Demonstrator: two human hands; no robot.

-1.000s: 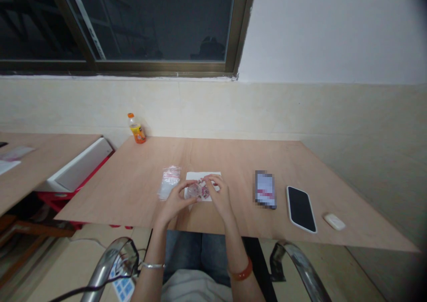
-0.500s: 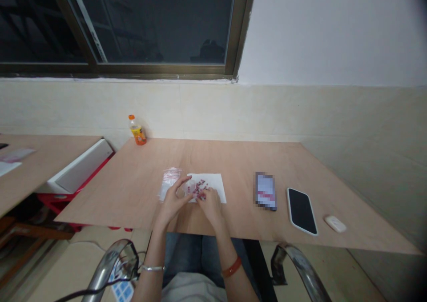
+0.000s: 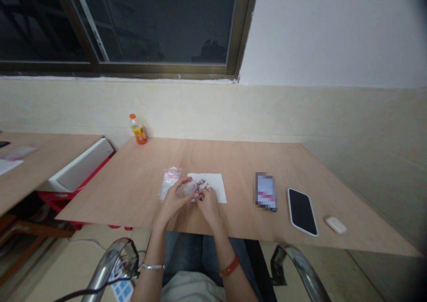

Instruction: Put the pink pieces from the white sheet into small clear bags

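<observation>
My left hand [image 3: 174,199] is curled round a small clear round container [image 3: 190,188], thumb on the near side and fingers on the far side. The container is tilted over the left part of a white sheet of paper [image 3: 218,188]. Small dark red pieces [image 3: 202,183] lie scattered on the sheet beside it. My right hand [image 3: 209,204] rests at the sheet's near edge with its fingertips pinched together close to the container's mouth; what is between them is hidden. A clear plastic zip bag [image 3: 170,179] lies left of the paper, partly behind my left hand.
An orange drink bottle [image 3: 138,130] stands at the table's back left. To the right lie a blurred phone [image 3: 266,191], a dark-screened device with a white rim [image 3: 302,211] and a small white case [image 3: 335,224]. Metal chair arms [image 3: 302,266] flank me below the table edge.
My right fingertips have shifted slightly toward the container. The container looks turned a little, and fewer red pieces show beside it. The bottle, bag and phone stay put.
</observation>
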